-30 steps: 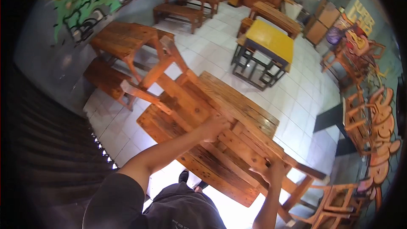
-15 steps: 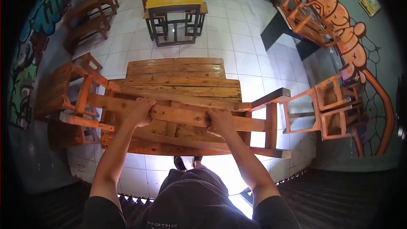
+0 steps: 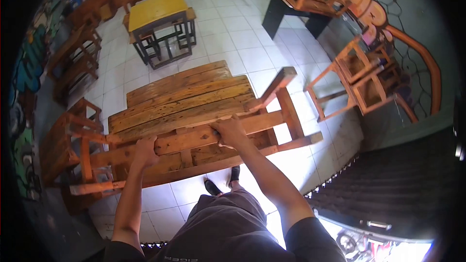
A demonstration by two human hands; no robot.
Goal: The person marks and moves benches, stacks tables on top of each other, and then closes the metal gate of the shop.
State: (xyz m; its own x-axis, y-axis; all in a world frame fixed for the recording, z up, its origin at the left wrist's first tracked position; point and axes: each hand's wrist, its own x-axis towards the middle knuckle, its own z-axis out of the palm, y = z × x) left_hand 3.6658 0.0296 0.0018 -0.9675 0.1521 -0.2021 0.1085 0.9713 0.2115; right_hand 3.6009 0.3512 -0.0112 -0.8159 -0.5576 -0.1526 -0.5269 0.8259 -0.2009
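A wooden bench lies upturned in front of me, its long middle bar [image 3: 189, 139] running crosswise and its legs sticking out at both ends. My left hand [image 3: 145, 151] is wrapped round the bar left of its middle. Farther right, my right hand [image 3: 230, 132] grips the same bar, fingers over its far edge. Beneath and beyond the bench shows a plank tabletop [image 3: 182, 106], overlapped by the bench in this view. The bench's right end tilts away from me, with one leg [image 3: 274, 87] pointing up and outward.
Wooden furniture [image 3: 58, 143] stands close by the bench's left end. Stacked wooden chairs [image 3: 357, 77] are at the right wall. A yellow-topped table [image 3: 158, 9] stands farther back, and a dark-legged table [image 3: 291, 12] carries upturned furniture. A dark shutter [image 3: 388, 179] is at lower right.
My view has turned, so the room's furniture sits farther left. The bench has swung, its right end now higher in view and its left end lower. Both hands keep hold of the bar.
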